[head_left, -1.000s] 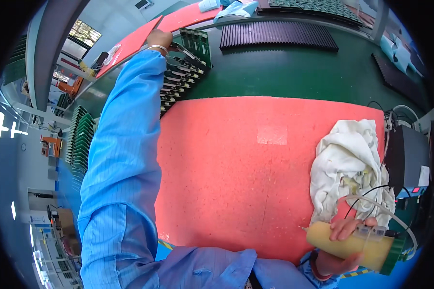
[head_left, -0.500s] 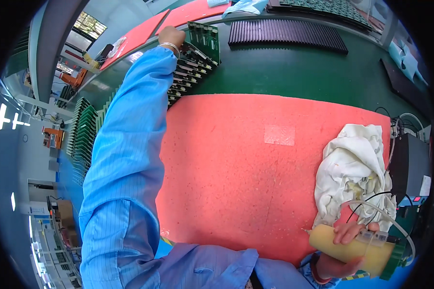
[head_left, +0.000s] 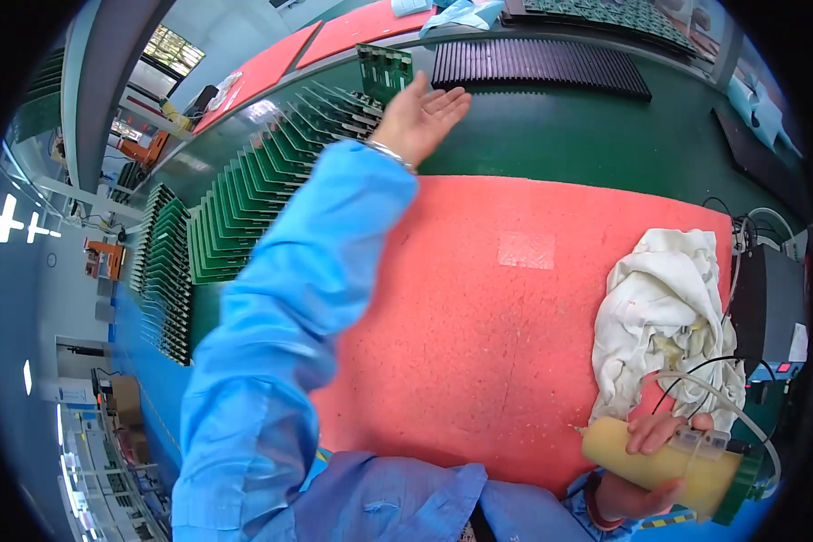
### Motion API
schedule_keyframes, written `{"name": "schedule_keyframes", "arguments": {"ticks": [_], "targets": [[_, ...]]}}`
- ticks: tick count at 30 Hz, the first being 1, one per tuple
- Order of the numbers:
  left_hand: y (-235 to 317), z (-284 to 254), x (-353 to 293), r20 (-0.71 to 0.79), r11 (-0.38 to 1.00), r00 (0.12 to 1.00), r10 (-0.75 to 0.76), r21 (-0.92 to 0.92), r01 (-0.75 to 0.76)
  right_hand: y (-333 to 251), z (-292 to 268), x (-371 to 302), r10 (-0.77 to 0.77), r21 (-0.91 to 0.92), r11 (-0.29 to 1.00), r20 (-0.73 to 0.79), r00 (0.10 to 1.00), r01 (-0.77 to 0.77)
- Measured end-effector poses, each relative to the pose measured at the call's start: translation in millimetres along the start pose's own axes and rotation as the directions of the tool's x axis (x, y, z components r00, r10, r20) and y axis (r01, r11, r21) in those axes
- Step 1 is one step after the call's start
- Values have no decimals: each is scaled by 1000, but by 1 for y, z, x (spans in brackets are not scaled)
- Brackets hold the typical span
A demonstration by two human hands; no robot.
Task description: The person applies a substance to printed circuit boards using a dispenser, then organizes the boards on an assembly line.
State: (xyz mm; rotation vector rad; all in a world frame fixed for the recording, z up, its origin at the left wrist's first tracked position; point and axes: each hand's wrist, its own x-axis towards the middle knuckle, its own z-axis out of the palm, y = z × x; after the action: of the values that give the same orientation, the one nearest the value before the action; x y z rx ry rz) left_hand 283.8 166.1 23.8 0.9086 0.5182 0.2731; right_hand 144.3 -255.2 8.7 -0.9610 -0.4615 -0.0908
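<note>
My left hand (head_left: 421, 117) is open, palm up with its fingers stretched out, and holds nothing. It hovers beside the near end of a row of green circuit boards (head_left: 275, 167) standing on edge. The last circuit board (head_left: 387, 72) in that row stands just behind the hand. At the lower right, my right hand (head_left: 646, 461) is wrapped round a pale yellow dispensing syringe (head_left: 610, 443) with a green cap and a clear hose. The syringe lies tilted, its tip pointing left above the mat's edge.
A pink mat (head_left: 443, 316) covers the bench in front of me. A crumpled white cloth (head_left: 655, 307) rests on its right side, near a black box (head_left: 768, 307). Behind lies a black slotted rack (head_left: 542, 68). A second stack of boards (head_left: 164, 271) stands at far left.
My left hand has let go of the end circuit board and swung right and nearer, opening out. The board row is now uncovered. My right hand and the syringe have stayed in place.
</note>
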Motion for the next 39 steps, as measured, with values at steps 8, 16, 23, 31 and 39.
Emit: {"name": "schedule_keyframes", "arguments": {"ticks": [8, 16, 23, 31, 39], "targets": [[-38, -4, 51, -257, 384, 952, 168, -872, -304, 2, 0, -1, 27, 4, 1000, -15, 1000, -27], [-51, -17, 58, -42, 231, 937, 347, -964, -129, 3, 1, 1, 32, 11, 999, 25, 999, -32], [-45, 0, 46, -38, 222, 939, 342, -968, -119, 1, 1, -2, 27, 1, 1000, 36, 999, -27], [-49, 22, -6, 301, 614, 874, 380, -790, 5, -6, 8, -2, 44, 6, 999, 11, 999, -44], [-54, -51, -208, 267, 986, 957, 112, 87, -140, -17, 16, -6, 55, 42, 998, 11, 998, -55]]}}
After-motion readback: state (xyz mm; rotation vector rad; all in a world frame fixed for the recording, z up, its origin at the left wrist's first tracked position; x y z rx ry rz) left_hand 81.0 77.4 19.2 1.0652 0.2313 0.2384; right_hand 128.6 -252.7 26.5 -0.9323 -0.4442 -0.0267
